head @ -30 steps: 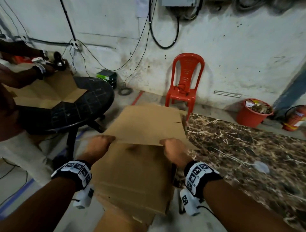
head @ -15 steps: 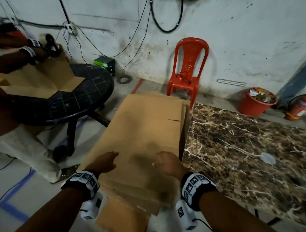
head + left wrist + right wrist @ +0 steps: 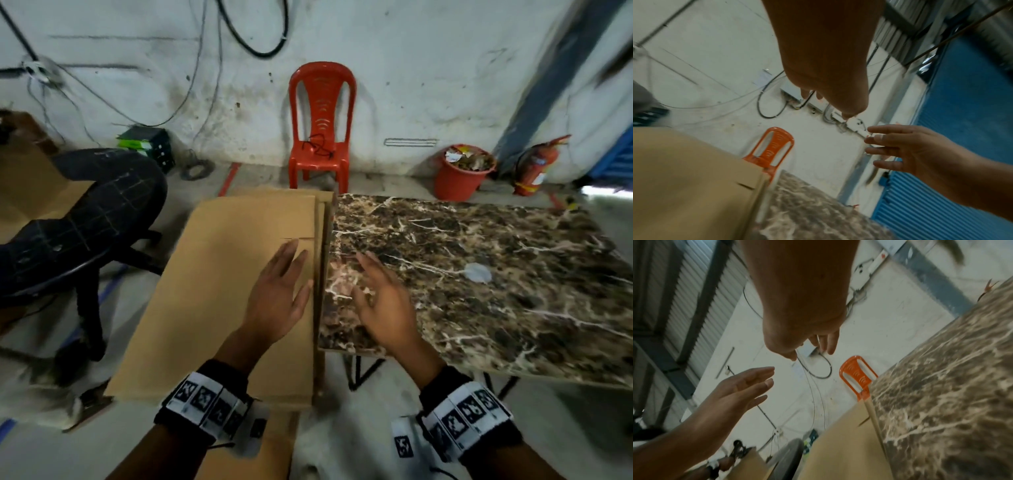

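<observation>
A stack of flat brown cardboard sheets (image 3: 219,291) (image 3: 684,186) (image 3: 842,451) lies beside the left edge of a dark marble-patterned table (image 3: 479,281) (image 3: 818,219) (image 3: 951,386). My left hand (image 3: 277,294) (image 3: 826,65) hovers over the right part of the top sheet, fingers straight and spread, holding nothing. My right hand (image 3: 380,301) (image 3: 803,305) floats above the table's left edge, palm turned inward, fingers relaxed and empty. Both hands are raised off the surfaces. Each wrist view also shows the other hand (image 3: 910,147) (image 3: 740,391).
A red plastic chair (image 3: 320,126) stands against the white wall behind the stack. At left is a black round table (image 3: 85,219) with more cardboard (image 3: 27,185) on it. A red bucket of rubbish (image 3: 462,171) and a fire extinguisher (image 3: 534,164) stand at back right.
Both hands let go of the top cardboard sheet, which now lies flat on the stack. The hands have lifted, opened and shifted right towards the table edge.
</observation>
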`<act>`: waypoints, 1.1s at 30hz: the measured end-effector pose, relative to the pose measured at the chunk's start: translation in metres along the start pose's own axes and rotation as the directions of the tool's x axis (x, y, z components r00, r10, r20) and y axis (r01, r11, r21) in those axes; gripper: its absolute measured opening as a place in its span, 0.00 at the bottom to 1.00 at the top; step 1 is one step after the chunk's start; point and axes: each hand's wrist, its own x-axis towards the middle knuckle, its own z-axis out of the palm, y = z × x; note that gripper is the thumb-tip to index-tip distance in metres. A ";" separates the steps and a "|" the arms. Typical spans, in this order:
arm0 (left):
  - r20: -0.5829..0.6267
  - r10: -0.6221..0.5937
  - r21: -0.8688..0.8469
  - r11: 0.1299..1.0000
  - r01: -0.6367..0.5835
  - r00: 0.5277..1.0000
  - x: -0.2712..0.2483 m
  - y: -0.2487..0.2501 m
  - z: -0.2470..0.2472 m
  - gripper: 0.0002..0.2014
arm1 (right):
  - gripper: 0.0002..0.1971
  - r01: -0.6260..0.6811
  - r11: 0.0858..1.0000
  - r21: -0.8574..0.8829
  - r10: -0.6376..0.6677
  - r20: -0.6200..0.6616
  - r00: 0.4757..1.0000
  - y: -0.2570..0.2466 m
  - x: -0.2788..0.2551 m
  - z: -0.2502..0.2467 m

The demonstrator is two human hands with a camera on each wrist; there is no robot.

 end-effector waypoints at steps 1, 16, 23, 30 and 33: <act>-0.021 0.025 -0.037 0.999 -0.026 0.999 0.008 0.019 0.002 0.26 | 0.28 -0.002 1.000 0.002 0.002 -0.044 0.999 0.009 -0.006 -0.017; -0.088 0.388 -0.309 0.865 -0.395 0.917 0.096 0.385 0.140 0.24 | 0.25 -0.183 0.983 -0.029 0.137 -0.550 0.823 0.225 -0.165 -0.313; -0.019 0.566 -0.454 0.730 -0.511 0.825 0.109 0.543 0.212 0.24 | 0.26 -0.391 0.920 0.006 0.297 -0.663 0.688 0.306 -0.250 -0.401; -0.031 0.732 -0.524 0.568 -0.635 0.681 0.131 0.651 0.277 0.23 | 0.24 -0.512 0.851 0.118 0.405 -0.767 0.497 0.372 -0.305 -0.458; -0.044 0.763 -0.551 0.520 -0.653 0.645 0.147 0.687 0.306 0.23 | 0.24 -0.568 0.809 0.149 0.447 -0.784 0.430 0.404 -0.318 -0.476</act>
